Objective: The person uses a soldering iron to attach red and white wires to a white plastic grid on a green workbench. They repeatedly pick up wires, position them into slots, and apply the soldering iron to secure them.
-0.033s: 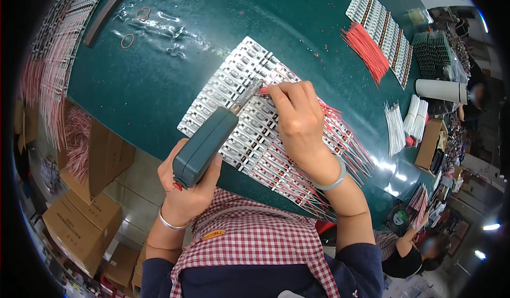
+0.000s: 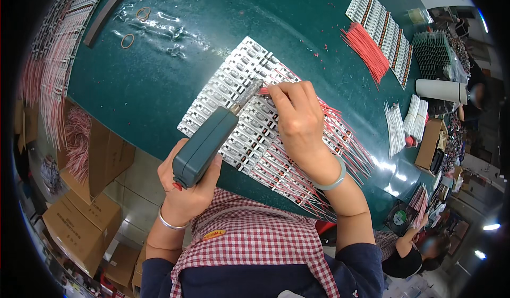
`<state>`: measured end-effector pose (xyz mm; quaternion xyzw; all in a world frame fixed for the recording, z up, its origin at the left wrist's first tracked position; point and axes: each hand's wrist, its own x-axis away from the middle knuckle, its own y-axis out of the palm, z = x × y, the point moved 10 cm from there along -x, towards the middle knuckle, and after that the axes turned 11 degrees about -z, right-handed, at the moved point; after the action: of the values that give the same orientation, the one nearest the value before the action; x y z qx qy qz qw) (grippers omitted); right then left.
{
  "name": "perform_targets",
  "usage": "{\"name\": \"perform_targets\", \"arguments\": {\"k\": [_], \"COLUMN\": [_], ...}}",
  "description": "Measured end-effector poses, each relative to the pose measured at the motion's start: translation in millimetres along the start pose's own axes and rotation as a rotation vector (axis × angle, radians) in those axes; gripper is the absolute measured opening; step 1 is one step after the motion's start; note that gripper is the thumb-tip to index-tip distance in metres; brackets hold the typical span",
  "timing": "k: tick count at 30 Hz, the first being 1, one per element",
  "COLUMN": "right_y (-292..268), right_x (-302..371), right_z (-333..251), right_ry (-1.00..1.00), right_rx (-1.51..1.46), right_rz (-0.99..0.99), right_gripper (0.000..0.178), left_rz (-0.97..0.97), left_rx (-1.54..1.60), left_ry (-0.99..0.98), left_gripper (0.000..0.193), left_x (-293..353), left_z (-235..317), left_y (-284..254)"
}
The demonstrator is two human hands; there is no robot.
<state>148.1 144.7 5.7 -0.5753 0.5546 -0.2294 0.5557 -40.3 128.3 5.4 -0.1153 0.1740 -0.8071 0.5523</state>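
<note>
My left hand point(image 2: 192, 191) is wrapped round a dark green soldering gun point(image 2: 204, 146), its grey metal nose angled up to the right over a panel of white circuit boards point(image 2: 234, 80). My right hand point(image 2: 300, 120) is closed in a pinch beside the tip, on red wires point(image 2: 264, 91) at the middle of the panel. The fingers partly cover the wire ends. Many red and white wires point(image 2: 345, 138) fan out from the panel's right side, under and past my right wrist.
At the far right of the green table point(image 2: 212, 11) lie a bundle of red wires point(image 2: 366, 52) and more panels point(image 2: 382, 27). White wire bundles point(image 2: 414, 116) and a white bottle point(image 2: 441, 90) stand nearer. Cardboard boxes point(image 2: 79, 229) are at lower left. A co-worker point(image 2: 409, 253) sits at lower right.
</note>
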Motion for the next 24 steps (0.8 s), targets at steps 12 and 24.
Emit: {"name": "perform_targets", "arguments": {"k": [12,24], "right_y": [-0.8,-1.6], "right_x": [-0.4,5.2], "right_z": [-1.8,-10.2], "right_ry": [0.008,0.006], "right_rx": [0.024,0.000], "right_rz": [0.011,0.010], "right_gripper": [0.029,0.031], "left_rz": [0.071,0.067], "left_rx": [0.016,-0.077], "left_ry": [0.016,0.098], "left_gripper": [0.021,0.021], "left_x": [11.5,14.7], "left_z": [-4.6,1.7], "left_y": [-8.7,-10.2]}}
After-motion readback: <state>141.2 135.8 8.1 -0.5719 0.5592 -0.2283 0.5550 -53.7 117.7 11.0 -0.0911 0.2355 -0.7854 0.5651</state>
